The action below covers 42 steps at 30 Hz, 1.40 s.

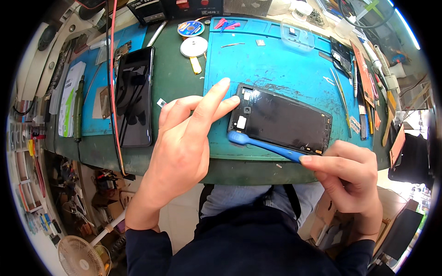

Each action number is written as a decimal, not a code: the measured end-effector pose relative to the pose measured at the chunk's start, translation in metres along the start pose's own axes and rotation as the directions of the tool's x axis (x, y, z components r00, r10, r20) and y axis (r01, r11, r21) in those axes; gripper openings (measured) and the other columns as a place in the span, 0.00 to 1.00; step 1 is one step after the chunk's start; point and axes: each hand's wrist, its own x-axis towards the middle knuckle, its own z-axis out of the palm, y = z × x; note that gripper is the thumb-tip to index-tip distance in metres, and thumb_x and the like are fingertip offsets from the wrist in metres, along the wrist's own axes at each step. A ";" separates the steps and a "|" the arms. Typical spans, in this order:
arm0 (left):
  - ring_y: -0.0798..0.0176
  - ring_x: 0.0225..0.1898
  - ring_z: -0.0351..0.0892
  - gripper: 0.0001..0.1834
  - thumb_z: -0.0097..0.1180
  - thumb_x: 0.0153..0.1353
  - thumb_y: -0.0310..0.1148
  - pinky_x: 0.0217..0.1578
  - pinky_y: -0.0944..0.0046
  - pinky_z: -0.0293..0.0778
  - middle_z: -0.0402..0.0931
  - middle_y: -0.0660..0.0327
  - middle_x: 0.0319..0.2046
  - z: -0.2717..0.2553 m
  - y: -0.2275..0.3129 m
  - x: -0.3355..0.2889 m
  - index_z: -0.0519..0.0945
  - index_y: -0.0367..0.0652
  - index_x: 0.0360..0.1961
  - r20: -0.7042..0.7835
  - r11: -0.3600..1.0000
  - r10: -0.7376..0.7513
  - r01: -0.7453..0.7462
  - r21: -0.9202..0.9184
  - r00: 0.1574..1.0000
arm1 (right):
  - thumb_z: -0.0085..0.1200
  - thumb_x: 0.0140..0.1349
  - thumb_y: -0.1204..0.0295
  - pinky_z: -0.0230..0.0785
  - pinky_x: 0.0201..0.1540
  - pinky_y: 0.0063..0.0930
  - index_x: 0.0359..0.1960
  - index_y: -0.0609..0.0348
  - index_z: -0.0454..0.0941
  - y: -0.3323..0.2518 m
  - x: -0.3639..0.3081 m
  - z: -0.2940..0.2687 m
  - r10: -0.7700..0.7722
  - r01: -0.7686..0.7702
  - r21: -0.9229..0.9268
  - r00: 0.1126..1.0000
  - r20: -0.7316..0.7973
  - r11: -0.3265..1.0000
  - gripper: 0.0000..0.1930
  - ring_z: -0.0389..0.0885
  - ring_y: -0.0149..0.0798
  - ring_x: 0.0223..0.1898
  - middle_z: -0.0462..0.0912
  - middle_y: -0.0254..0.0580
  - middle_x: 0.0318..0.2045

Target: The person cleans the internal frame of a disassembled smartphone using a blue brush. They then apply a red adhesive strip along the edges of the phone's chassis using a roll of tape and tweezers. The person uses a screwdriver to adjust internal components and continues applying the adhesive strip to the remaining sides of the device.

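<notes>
A dark phone body (287, 118) lies tilted on the blue mat, with its camera opening and white patches toward the left end. My right hand (347, 177) pinches the handle of a blue plastic tool (271, 148) with a broad rounded head, probably a pry tool. Its head rests along the near left corner of the phone body. My left hand (186, 138) has one finger stretched up and away, while another fingertip touches or nearly touches the phone's far left corner; nothing shows in its grasp.
A second black phone (134, 96) lies left, beside a red cable (113, 83). Two spools, one white (194, 46), stand behind. A clear plastic box (297, 37) sits on the blue mat (276, 60) at the back. Tweezers (340, 99) and several tools lie right.
</notes>
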 end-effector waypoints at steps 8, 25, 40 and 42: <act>0.50 0.54 0.78 0.37 0.44 0.59 0.09 0.62 0.55 0.66 0.89 0.59 0.59 -0.002 0.003 0.002 0.71 0.31 0.73 0.024 1.000 -0.019 0.018 0.014 1.000 | 0.63 0.52 0.89 0.62 0.24 0.27 0.52 0.54 0.93 0.001 0.000 0.003 -0.019 0.019 0.011 0.998 -0.054 1.000 0.26 0.74 0.32 0.22 0.77 0.36 0.24; 0.51 0.54 0.78 0.35 0.45 0.62 0.10 0.64 0.56 0.66 0.89 0.58 0.58 -0.002 0.008 -0.001 0.71 0.30 0.73 0.014 0.997 -0.039 0.038 0.069 0.999 | 0.63 0.46 0.85 0.68 0.23 0.32 0.52 0.53 0.92 0.009 -0.030 -0.024 -0.011 0.028 -0.209 0.997 0.080 0.977 0.28 0.78 0.39 0.21 0.75 0.35 0.24; 0.55 0.51 0.76 0.38 0.47 0.55 0.09 0.59 0.58 0.66 0.90 0.59 0.56 0.004 0.007 0.002 0.74 0.30 0.72 -0.044 0.992 0.026 -0.021 0.128 0.999 | 0.65 0.49 0.84 0.68 0.23 0.30 0.51 0.51 0.94 0.020 -0.085 -0.069 0.099 -0.089 -0.272 0.995 0.024 0.958 0.25 0.79 0.38 0.20 0.77 0.36 0.23; 0.55 0.51 0.76 0.38 0.47 0.55 0.08 0.59 0.58 0.66 0.90 0.59 0.56 0.007 0.005 0.002 0.74 0.30 0.72 -0.053 0.990 0.051 -0.043 0.131 0.997 | 0.65 0.51 0.85 0.66 0.23 0.29 0.49 0.51 0.94 0.015 -0.070 -0.053 0.046 -0.041 -0.257 0.999 0.016 0.966 0.23 0.78 0.36 0.20 0.77 0.35 0.23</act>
